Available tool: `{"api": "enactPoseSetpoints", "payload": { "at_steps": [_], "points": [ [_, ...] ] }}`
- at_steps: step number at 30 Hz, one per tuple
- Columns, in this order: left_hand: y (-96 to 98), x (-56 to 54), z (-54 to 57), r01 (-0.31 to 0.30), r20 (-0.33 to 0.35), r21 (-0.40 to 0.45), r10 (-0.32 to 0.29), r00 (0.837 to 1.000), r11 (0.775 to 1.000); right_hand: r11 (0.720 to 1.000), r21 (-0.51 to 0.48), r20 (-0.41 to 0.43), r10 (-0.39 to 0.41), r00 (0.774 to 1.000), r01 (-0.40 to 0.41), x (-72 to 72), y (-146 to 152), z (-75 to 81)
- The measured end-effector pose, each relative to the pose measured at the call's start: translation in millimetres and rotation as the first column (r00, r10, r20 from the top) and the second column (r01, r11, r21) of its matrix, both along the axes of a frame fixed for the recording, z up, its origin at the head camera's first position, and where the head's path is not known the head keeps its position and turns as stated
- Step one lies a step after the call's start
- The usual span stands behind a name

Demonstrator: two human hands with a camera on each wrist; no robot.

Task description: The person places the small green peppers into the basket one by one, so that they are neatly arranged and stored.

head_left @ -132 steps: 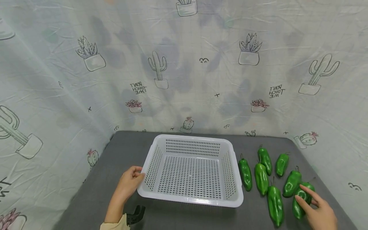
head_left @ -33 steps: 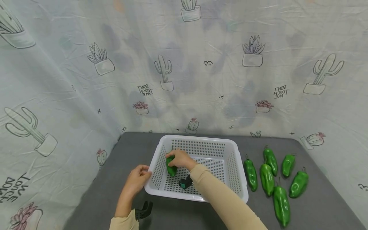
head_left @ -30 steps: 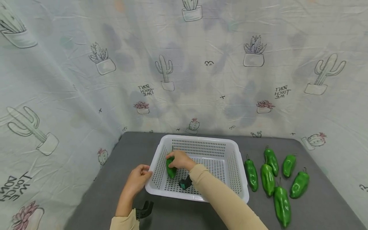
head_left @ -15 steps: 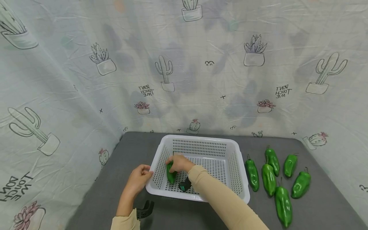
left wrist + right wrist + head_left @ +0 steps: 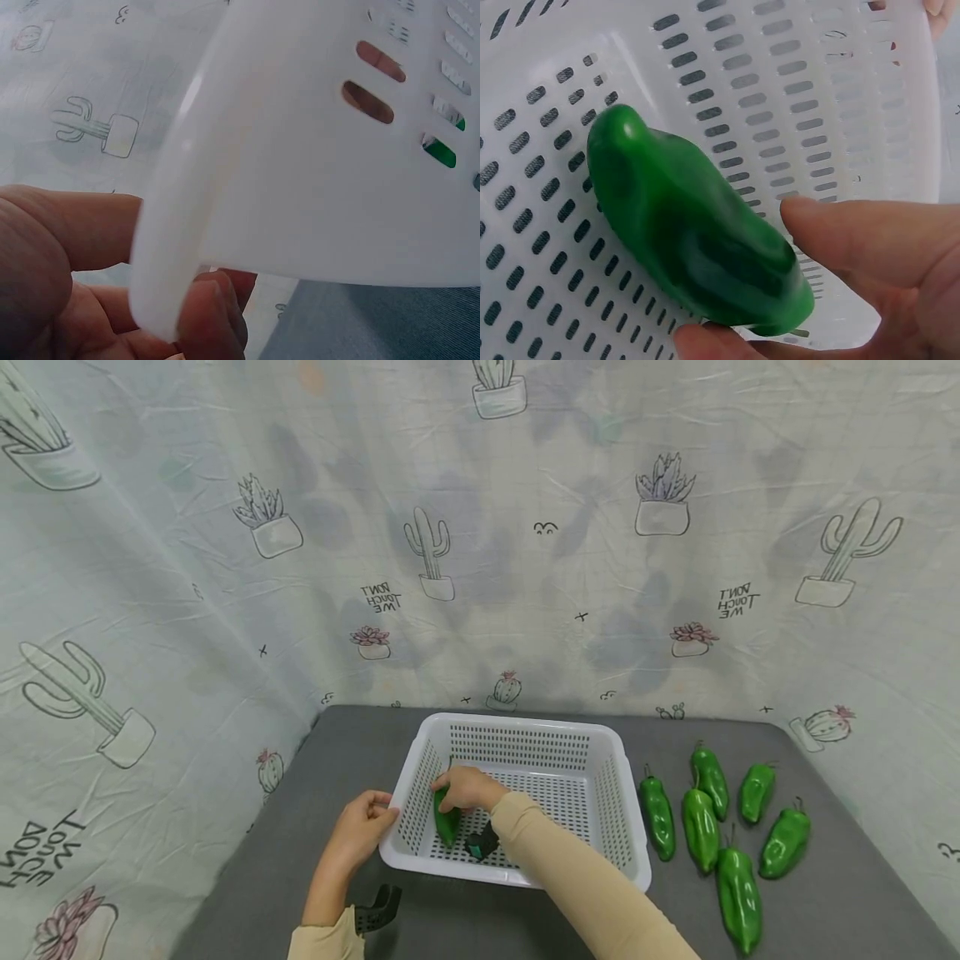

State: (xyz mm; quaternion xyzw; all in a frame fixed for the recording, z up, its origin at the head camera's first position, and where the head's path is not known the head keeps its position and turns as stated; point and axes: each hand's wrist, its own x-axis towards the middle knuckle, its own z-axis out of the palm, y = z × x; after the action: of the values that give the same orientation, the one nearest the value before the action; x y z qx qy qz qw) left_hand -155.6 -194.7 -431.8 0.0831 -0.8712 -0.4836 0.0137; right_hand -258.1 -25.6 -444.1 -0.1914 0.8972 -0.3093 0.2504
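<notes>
A white perforated plastic basket (image 5: 555,797) stands on the grey table. My left hand (image 5: 358,828) pinches its left rim, and in the left wrist view the fingers (image 5: 97,229) lie on both sides of the white rim (image 5: 169,210). Inside the basket, near its left wall, a green pepper (image 5: 446,828) is between the thumb and fingers of my right hand (image 5: 468,789). The right wrist view has this pepper (image 5: 690,225) low over the slotted floor, its stem end by the fingertips; whether it touches the floor I cannot tell.
Several more green peppers lie on the table right of the basket, including a slim one (image 5: 657,817) beside its wall and a long one (image 5: 739,897) nearest me. A black wrist mount (image 5: 378,908) hangs under the left wrist. A cactus-print curtain (image 5: 480,568) surrounds the table (image 5: 277,827).
Since the earliest frame, my right hand has carried one pepper from the right-hand group into the basket's left side. In the last second it shifts slightly towards me with the pepper. The left hand keeps its place.
</notes>
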Motion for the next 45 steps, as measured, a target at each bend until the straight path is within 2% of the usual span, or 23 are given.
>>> {"api": "enactPoseSetpoints", "payload": {
  "at_steps": [7, 18, 27, 33, 38, 45],
  "points": [
    [0.0, 0.3, -1.7, 0.012, -0.007, 0.005, -0.012, 1.0, 1.0, 1.0, -0.01, -0.008, -0.001, 1.0, 0.001, -0.9, 4.8, 5.2],
    [-2.0, 1.1, -2.2, 0.007, 0.005, -0.002, -0.007, 1.0, 1.0, 0.999, -0.035, -0.141, -0.007, 0.99, 0.002, -8.9, 23.0, 19.1],
    [-0.8, 0.3, -2.4, 0.012, 0.002, 0.005, -0.012, 1.0, 1.0, 0.98, -0.167, -0.15, -0.13, 0.98, 0.105, -16.4, 60.6, 32.7],
    [-1.5, 0.6, -1.3, 0.017, 0.011, 0.009, -0.017, 1.0, 1.0, 0.963, -0.226, -0.189, -0.192, 0.963, 0.147, -20.1, 91.5, 40.5],
    [-3.2, 0.6, -0.5, 0.018, 0.015, 0.015, -0.018, 1.0, 1.0, 0.944, -0.274, -0.207, -0.244, 0.947, 0.183, -15.1, 115.4, 51.2],
    [-4.1, 0.9, -0.4, 0.025, 0.014, 0.03, -0.025, 1.0, 0.999, 0.926, -0.321, -0.219, -0.276, 0.936, 0.198, -2.5, 145.7, 68.5]
  ]
}}
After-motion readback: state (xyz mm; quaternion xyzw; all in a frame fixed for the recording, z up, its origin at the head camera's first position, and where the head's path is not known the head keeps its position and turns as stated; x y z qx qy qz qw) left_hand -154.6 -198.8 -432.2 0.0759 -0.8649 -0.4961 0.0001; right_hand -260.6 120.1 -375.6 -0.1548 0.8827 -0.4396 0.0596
